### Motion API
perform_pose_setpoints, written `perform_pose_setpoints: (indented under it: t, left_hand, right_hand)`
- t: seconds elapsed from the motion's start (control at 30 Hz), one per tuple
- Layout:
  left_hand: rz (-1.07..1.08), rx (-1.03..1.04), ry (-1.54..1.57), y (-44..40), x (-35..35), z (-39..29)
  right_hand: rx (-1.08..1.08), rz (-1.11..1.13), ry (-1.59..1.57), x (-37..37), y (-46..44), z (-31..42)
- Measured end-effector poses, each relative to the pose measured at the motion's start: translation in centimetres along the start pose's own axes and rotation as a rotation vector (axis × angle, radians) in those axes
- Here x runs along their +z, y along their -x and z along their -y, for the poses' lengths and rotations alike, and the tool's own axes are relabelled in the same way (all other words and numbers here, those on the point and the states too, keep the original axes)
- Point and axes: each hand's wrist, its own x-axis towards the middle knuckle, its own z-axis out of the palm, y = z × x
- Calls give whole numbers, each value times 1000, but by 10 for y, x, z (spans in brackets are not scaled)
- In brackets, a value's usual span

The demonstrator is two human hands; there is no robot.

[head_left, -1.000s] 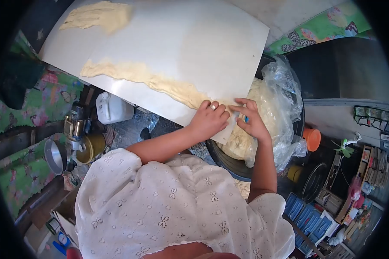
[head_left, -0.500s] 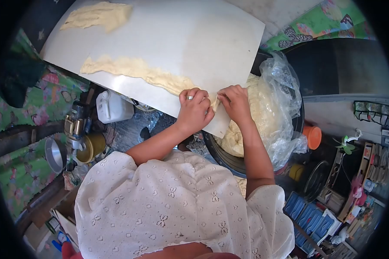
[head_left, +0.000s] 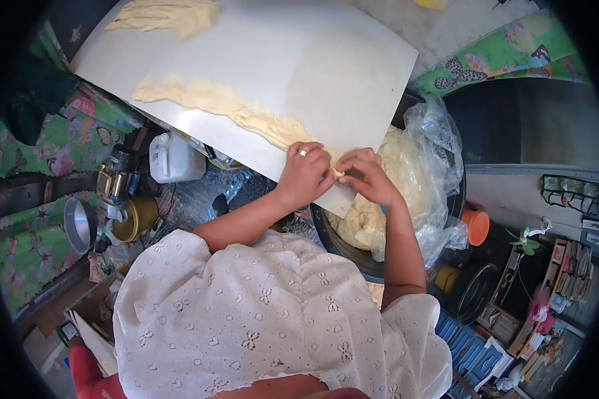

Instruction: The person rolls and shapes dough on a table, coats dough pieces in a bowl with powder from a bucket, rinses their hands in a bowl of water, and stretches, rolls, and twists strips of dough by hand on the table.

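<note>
A long, flattened strip of pale dough point(head_left: 226, 108) lies along the near edge of a white board point(head_left: 246, 50). At the strip's right end, my left hand point(head_left: 306, 174), with a ring on one finger, is closed on the dough. Close beside it, my right hand point(head_left: 371, 176) pinches the same end between thumb and fingers. A small bit of dough shows between the two hands; the rest of that end is hidden by my fingers. Farther off, a second flat piece of dough point(head_left: 163, 16) rests at the board's back left.
Right of the board, a large dough mass point(head_left: 409, 193) fills a black tub, partly under clear plastic point(head_left: 436, 133). An orange container point(head_left: 476, 227) stands beyond it. To the left are a white jug point(head_left: 176, 158) and a metal bowl point(head_left: 81, 225). A person's red sleeve point(head_left: 96, 376) shows lower left.
My right hand has come lower and turned its fingers in toward my left hand, folding the dough end down. The whole view has shifted slightly.
</note>
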Motion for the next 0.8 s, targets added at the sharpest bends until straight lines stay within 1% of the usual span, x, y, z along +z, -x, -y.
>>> perform_pose_setpoints:
  t: [0.03, 0.07, 0.13, 0.17, 0.23, 0.27, 0.33, 0.37, 0.43, 0.47, 0.53, 0.57, 0.63, 0.67, 0.7, 0.73, 0.77, 0.8]
  left_hand:
    - [88, -135, -12, -1, 0, 2]
    - [87, -134, -12, -2, 0, 1]
    - [-30, -200, -66, -6, -1, -2]
    - [-31, -200, -68, -5, 0, -3]
    - [58, -98, -212, -1, -1, -3]
    - [56, -97, -216, -1, -3, -6]
    - [-20, -99, -192, -1, -7, -13]
    - [-20, -105, -194, -1, -7, -12]
    - [9, -42, -278, -2, -6, -8]
    - [8, -44, -278, -5, -8, -5]
    - [0, -177, -290, -10, -14, 2]
    - [-31, -182, -290, -12, -16, 4]
    - [-59, -184, -268, -11, -15, 7]
    - [-87, -185, -248, -11, -15, 10]
    - [-88, -185, -252, -7, -14, 16]
    - [18, -85, -262, -1, -12, 21]
    - [125, 11, -270, -1, -17, 17]
    - [126, 2, -271, -1, -21, 12]
  right_hand:
    - [3, -55, 108, 6, -3, -2]
    - [2, -56, 108, 13, -9, -2]
    - [72, -362, 182, 26, -19, -3]
    - [70, -362, 182, 26, -21, -11]
    - [-26, -197, -37, 21, -21, -26]
    - [-31, -198, -39, 14, -18, -23]
    - [-111, -9, 84, 1, -11, -10]
    - [-113, -4, 81, 2, -12, -10]
    - [-116, -154, 231, 6, -17, -9]
    - [-117, -152, 232, 9, -23, -10]
    - [-73, -205, 409, 19, -39, -12]
    - [-74, -204, 410, 23, -44, -13]
    - [38, -383, 420, 29, -52, -14]
    - [37, -388, 416, 19, -48, -16]
    - [28, -243, 256, 1, -40, -19]
    - [16, -91, 99, -11, -34, -18]
    - [16, -148, 191, -11, -28, -10]
    - [15, -140, 187, -10, -29, -10]
